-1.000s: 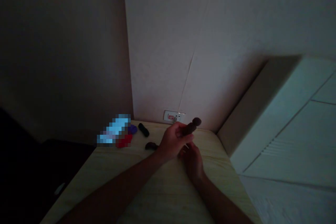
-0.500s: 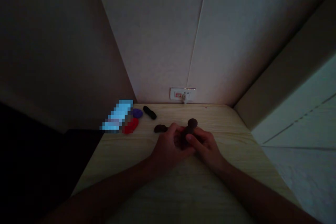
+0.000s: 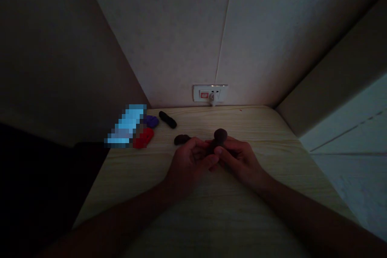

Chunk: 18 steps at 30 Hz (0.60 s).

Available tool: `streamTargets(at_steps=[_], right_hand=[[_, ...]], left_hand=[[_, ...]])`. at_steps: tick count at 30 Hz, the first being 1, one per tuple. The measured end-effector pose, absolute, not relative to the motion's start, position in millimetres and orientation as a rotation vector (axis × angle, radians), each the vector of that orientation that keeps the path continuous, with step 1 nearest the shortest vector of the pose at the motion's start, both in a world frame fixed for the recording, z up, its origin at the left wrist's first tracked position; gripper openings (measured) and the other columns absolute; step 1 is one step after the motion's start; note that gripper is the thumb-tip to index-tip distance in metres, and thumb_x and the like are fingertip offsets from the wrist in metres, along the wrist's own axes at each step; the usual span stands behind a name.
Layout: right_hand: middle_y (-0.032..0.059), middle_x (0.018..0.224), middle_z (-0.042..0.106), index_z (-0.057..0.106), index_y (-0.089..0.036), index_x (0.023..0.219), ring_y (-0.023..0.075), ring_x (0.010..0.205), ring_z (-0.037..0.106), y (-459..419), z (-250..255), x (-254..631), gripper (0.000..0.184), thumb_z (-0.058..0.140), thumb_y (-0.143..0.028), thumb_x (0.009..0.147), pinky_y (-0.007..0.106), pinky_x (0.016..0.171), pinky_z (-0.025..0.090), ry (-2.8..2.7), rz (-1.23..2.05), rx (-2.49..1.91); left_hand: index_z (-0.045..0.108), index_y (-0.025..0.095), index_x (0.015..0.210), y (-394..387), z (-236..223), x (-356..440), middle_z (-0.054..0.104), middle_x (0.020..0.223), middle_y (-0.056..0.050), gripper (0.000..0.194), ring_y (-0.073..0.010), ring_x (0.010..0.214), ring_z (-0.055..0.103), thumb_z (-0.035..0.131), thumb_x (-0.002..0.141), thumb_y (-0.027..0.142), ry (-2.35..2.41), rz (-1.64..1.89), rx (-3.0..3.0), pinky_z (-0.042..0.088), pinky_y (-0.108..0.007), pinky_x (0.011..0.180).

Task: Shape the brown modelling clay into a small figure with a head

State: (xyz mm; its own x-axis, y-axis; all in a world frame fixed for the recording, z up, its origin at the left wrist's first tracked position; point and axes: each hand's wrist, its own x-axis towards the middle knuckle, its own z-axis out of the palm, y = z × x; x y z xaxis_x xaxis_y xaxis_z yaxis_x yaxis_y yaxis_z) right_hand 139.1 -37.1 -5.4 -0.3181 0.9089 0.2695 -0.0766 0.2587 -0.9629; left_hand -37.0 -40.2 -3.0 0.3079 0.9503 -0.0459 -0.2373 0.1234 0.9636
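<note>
Between my two hands stands a dark brown piece of modelling clay point(image 3: 220, 136) with a rounded ball at its top. My right hand point(image 3: 244, 164) is closed around its lower part, thumb pressed against the near side. From the other side, my left hand point(image 3: 186, 166) has curled fingers and a thumb against the same piece, near its base. The lower end of the piece is mostly hidden by fingers and dim light. Just beyond my left hand, a smaller brown clay lump point(image 3: 180, 140) lies on the wooden tabletop point(image 3: 193, 213).
A black clay stick point(image 3: 167, 119), a purple clay lump point(image 3: 151, 121) and a red clay lump point(image 3: 145, 137) lie at the back left, beside a bright pixelated rectangle point(image 3: 128, 124). A wall socket point(image 3: 210, 93) with a plug sits behind the table.
The view has tilted slightly downward. My left hand has loosened and shifted its thumb and fingers around the base of the brown clay piece; my right hand keeps its hold.
</note>
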Motion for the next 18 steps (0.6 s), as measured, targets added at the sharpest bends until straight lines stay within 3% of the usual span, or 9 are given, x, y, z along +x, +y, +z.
streamTargets(at_steps=[4, 7, 12, 18], right_hand=[[0.0020, 0.081, 0.063, 0.076, -0.019, 0.080, 0.0129, 0.068, 0.057, -37.5, -1.3, 140.1, 0.036, 0.062, -0.041, 0.104, 0.025, 0.063, 0.050, -1.621, 1.179, -0.807], [0.0032, 0.085, 0.064, 0.078, -0.019, 0.092, 0.0154, 0.074, 0.060, -37.5, -2.8, 142.3, 0.036, 0.056, -0.043, 0.107, 0.028, 0.070, 0.053, -1.665, 1.201, -0.803], [0.0079, 0.104, 0.069, 0.077, -0.023, 0.110, 0.0234, 0.100, 0.064, -38.1, -4.6, 143.6, 0.038, 0.047, -0.047, 0.109, 0.039, 0.096, 0.054, -1.726, 1.156, -0.850], [0.0081, 0.110, 0.067, 0.074, -0.021, 0.115, 0.0230, 0.104, 0.063, -37.6, -4.7, 143.8, 0.035, 0.047, -0.042, 0.110, 0.037, 0.096, 0.051, -1.795, 1.158, -0.806]], left_hand=[[0.061, 0.017, 0.087, -38.0, -4.7, -38.8, 0.075, 0.078, -0.002, 0.030, -0.0147, 0.065, 0.072, 0.083, 0.084, 0.037, 0.792, 1.049, 1.105, 0.061, -0.028, 0.064], [0.060, 0.017, 0.085, -34.4, -6.6, -40.3, 0.074, 0.075, -0.003, 0.033, -0.0165, 0.063, 0.071, 0.078, 0.088, 0.044, 0.754, 1.028, 1.091, 0.060, -0.030, 0.062], [0.065, 0.016, 0.093, -31.6, -8.4, -42.8, 0.074, 0.082, -0.003, 0.034, -0.0170, 0.072, 0.072, 0.085, 0.080, 0.042, 0.788, 0.962, 1.103, 0.060, -0.030, 0.070], [0.072, 0.016, 0.095, -34.6, -4.5, -42.0, 0.074, 0.085, -0.004, 0.029, -0.0175, 0.077, 0.070, 0.077, 0.088, 0.043, 0.814, 1.024, 1.266, 0.058, -0.028, 0.069]])
